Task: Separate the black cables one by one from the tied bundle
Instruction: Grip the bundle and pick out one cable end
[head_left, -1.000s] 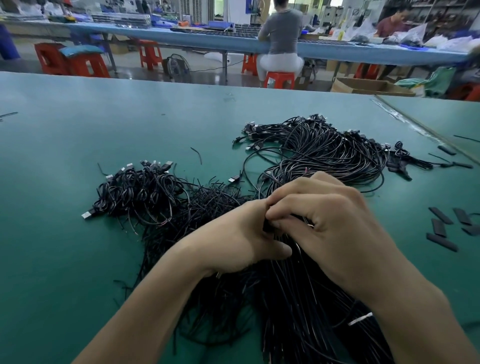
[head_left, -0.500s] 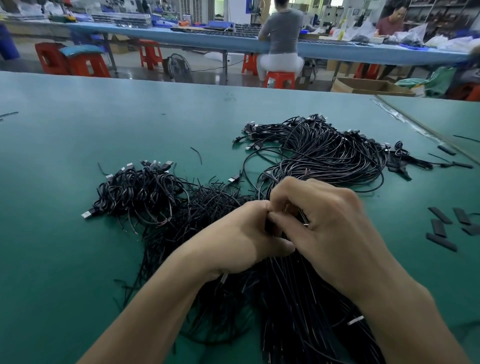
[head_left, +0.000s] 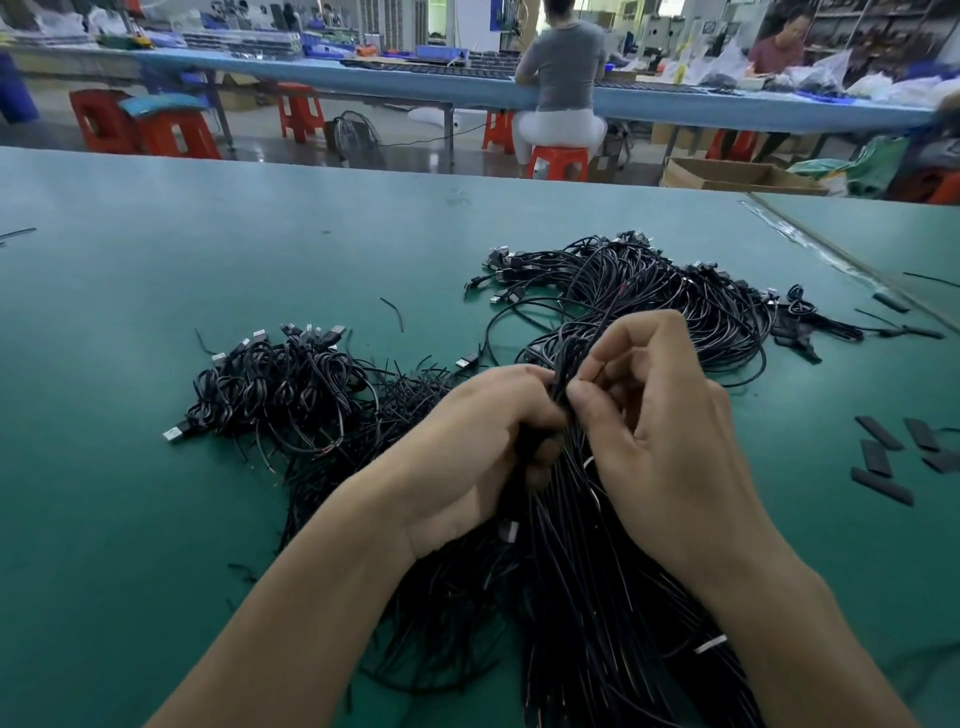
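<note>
The left hand (head_left: 467, 457) is closed in a fist around the tied bundle (head_left: 587, 597), with its fingers wrapped round the upper stretch and nothing else in it. A heap of coiled cables (head_left: 280, 389) with plugs showing lies well off to its left on the green table (head_left: 130, 519).

The bundle itself lies lengthwise. Its long axis runs from the near edge of the view, between the two forearms, up and away to the point where the hands meet. A pale band (head_left: 710, 644) crosses it low down, near the right forearm, and may be the tie.

The right hand (head_left: 675, 441) is half curled, and its thumb and forefinger tips (head_left: 582, 397) are pressed together on strands at the bundle's raised top end, touching the left fist. I cannot tell whether they hold one cable or several. That hand is the nearer one to the loose ends and looks like the one to draw. The left serves as an anchor, so I would expect a strand to come out along the bundle's axis, up and away from the fist, not across it.

Beyond the right hand a larger spread of loose cables (head_left: 649, 301) lies on the table. Further right, well apart, are a few short black strips (head_left: 883, 457).
</note>
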